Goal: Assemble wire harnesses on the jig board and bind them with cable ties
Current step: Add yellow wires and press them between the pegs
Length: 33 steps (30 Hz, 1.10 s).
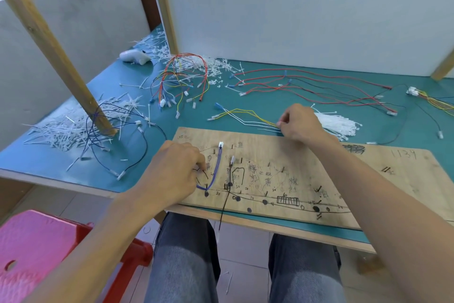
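Early going: left hand (172, 172) pinches the purple wire (216, 170) at nine o'clock on the board (368, 179), right hand (299, 123) pinches yellow wires (245, 111) at twelve; ties (341, 125) unused.

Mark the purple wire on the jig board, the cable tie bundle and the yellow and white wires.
purple wire (218, 167): head view, middle of its upright stretch.
cable tie bundle (339, 125): head view, middle of the white bundle.
yellow and white wires (245, 110): head view, the yellow strand's upper run.

My left hand (175, 170) holds the purple wire (216, 170) on the jig board (344, 179); my right hand (301, 122) pinches yellow and white wires (245, 116).
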### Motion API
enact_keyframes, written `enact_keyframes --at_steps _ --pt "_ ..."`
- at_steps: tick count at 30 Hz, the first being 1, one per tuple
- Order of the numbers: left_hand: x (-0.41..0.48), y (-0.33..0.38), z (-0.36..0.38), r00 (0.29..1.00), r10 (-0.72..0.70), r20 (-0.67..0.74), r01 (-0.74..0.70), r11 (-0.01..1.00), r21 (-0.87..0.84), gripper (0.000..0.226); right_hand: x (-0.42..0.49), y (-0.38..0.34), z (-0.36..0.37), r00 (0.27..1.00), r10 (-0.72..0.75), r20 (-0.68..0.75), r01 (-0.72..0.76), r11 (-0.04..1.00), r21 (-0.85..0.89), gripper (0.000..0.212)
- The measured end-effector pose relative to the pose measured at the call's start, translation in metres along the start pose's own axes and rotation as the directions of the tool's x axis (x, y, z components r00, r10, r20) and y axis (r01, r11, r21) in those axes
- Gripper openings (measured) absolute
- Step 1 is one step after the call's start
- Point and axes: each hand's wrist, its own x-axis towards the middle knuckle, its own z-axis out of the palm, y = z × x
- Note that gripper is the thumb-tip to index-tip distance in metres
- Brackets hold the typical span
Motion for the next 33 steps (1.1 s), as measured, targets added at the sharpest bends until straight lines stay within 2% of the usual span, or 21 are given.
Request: enact_keyframes --at_steps 2,5,8,10,13,17,21,27,33 --pt "0.000 0.000 0.000 1.000 -0.012 -0.008 0.012 1.000 -0.019 0.041 0.005 0.002 -0.001 1.000 0.012 -0.009 -0.012 0.998 0.056 0.015" --pt "0.000 0.000 0.000 1.000 -0.027 0.010 0.027 0.999 -0.041 0.041 0.010 0.004 -0.003 0.994 0.045 -0.096 -0.024 0.978 0.207 0.018" --pt "0.000 -0.001 0.000 0.999 -0.033 0.016 0.034 0.997 -0.064 0.042 0.011 0.005 -0.004 0.979 0.066 -0.192 0.022 0.906 0.424 0.009" --pt "-0.001 -0.001 0.000 0.999 -0.039 0.008 0.040 0.996 -0.076 0.042 0.012 0.004 -0.006 0.961 0.074 -0.267 0.078 0.853 0.517 0.010" --pt "-0.001 0.000 0.000 0.999 -0.043 -0.005 0.042 0.995 -0.089 0.041 0.015 -0.002 -0.011 0.942 0.137 -0.305 0.119 0.717 0.687 0.014" --pt "-0.002 0.002 -0.001 0.998 -0.051 -0.023 0.049 0.994 -0.101 0.039 0.017 -0.015 -0.021 0.949 0.167 -0.267 0.177 0.418 0.891 0.015" --pt "-0.004 0.002 -0.001 0.998 -0.045 -0.032 0.041 0.993 -0.113 0.039 0.016 -0.025 -0.036 0.949 0.157 -0.272 0.232 0.232 0.945 0.016" --pt "-0.005 0.002 0.000 0.999 -0.045 -0.027 0.042 0.992 -0.122 0.038 0.007 -0.036 -0.056 0.907 0.150 -0.393 0.372 0.150 0.916 0.022" --pt "-0.005 0.001 0.001 0.998 -0.047 -0.035 0.042 0.991 -0.124 0.036 0.008 -0.045 -0.071 0.865 0.289 -0.411 0.418 0.038 0.907 0.037"
